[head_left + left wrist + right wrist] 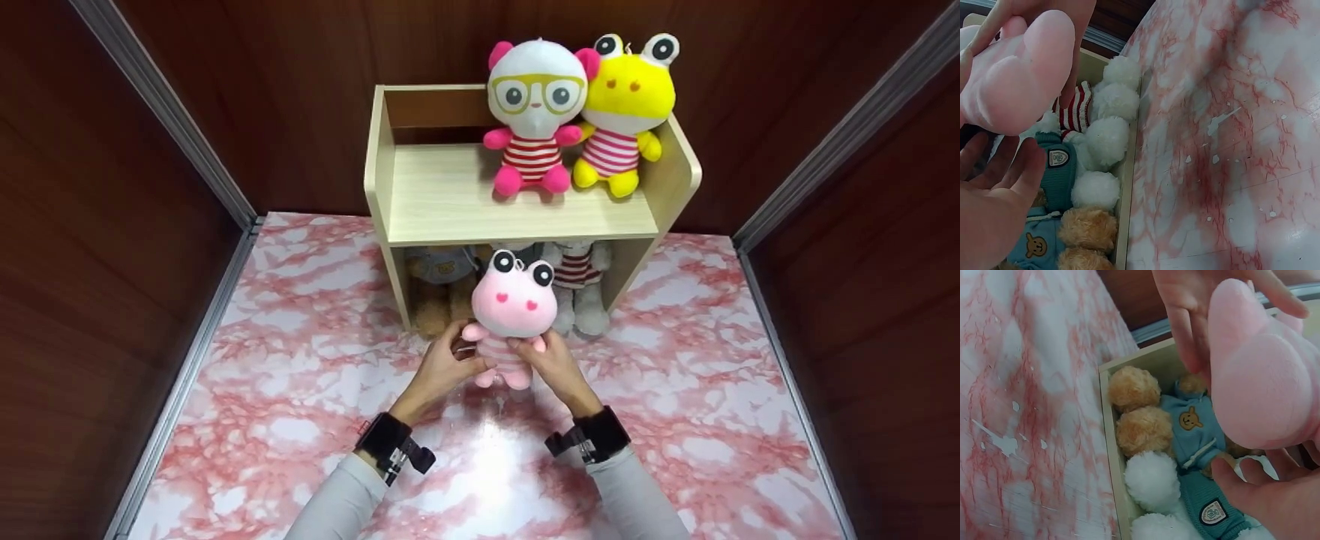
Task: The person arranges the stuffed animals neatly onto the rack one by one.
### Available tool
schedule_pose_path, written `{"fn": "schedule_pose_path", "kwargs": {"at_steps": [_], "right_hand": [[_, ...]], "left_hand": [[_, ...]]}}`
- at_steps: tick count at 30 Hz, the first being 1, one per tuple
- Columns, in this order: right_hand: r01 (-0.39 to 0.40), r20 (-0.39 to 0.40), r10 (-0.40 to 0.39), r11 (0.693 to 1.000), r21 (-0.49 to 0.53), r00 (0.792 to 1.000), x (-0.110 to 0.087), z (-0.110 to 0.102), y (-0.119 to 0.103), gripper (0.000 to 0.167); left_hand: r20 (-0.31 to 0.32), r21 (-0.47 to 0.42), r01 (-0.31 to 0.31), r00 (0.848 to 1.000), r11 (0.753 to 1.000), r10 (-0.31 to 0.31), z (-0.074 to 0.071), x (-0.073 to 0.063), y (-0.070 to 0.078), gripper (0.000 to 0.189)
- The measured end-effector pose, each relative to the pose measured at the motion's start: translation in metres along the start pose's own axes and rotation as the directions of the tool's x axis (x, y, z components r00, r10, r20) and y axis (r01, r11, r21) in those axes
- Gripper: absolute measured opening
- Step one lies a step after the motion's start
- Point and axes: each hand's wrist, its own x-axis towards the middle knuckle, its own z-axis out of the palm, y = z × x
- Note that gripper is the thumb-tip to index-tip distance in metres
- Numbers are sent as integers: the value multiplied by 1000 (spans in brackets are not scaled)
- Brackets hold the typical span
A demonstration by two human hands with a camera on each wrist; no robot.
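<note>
A pink frog plush toy [515, 304] with big round eyes and a striped body is held upright in front of the shelf. My left hand [448, 360] grips its body from the left, thumb across the front. From the other side my right hand [559, 364] holds it, with the thumb on its chest. Close up, the pink legs fill part of both wrist views, with my left hand [999, 194] below them in one and my right hand [1266, 492] below them in the other. The fingertips behind the toy are partly hidden.
A wooden two-tier shelf [450, 202] stands at the back. On its top tier sit a pink-and-white panda plush [536, 105] and a yellow frog plush [630, 97]. Several teddy bears, one in a blue hoodie [1188, 424], fill the lower tier. Dark panels [870, 225] enclose the sides.
</note>
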Motion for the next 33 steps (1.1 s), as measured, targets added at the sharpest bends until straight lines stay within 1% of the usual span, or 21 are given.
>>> {"fn": "schedule_pose_path", "kwargs": {"at_steps": [2, 7, 10, 12, 18, 21, 23, 25, 28, 30, 33], "right_hand": [[-2, 17, 2, 1000, 5, 1000, 0, 0, -1, 55], [-16, 48, 14, 999, 40, 999, 1, 0, -1, 59], [-23, 60, 20, 999, 49, 998, 0, 0, -2, 61], [-24, 66, 21, 999, 37, 998, 0, 0, -2, 62], [-15, 95, 14, 1000, 9, 995, 0, -1, -3, 68], [3, 121, -8, 999, 35, 993, 0, -2, -2, 71], [19, 144, -30, 997, 75, 989, 0, -4, -2, 74], [38, 162, -55, 993, 109, 985, 0, -5, -1, 75], [72, 159, -95, 987, 141, 983, -1, -10, 1, 69], [112, 145, -133, 983, 148, 980, -1, -14, 2, 65], [175, 129, -195, 972, 154, 972, -2, -21, 5, 62]], "left_hand": [[-7, 37, 2, 1000, 999, -2, 1, 0, -1, 71], [-15, 73, -2, 1000, 997, 3, 2, -1, -2, 71], [-27, 87, -1, 1000, 996, 3, 4, -1, -3, 66], [-43, 102, 5, 999, 995, -1, 5, -1, -3, 60], [-96, 126, -3, 995, 992, 15, 6, -1, -4, 48], [-116, 140, 7, 993, 990, 10, 6, -1, -3, 45], [-126, 166, 13, 992, 986, 8, 4, -1, -2, 45], [-137, 164, 12, 991, 986, 11, 3, -1, -1, 45], [-139, 128, 1, 990, 992, 17, 0, 1, 3, 46], [-148, 107, -5, 989, 994, 21, -3, 3, 7, 49], [-166, 113, -8, 986, 994, 27, -7, 6, 16, 52]]}}
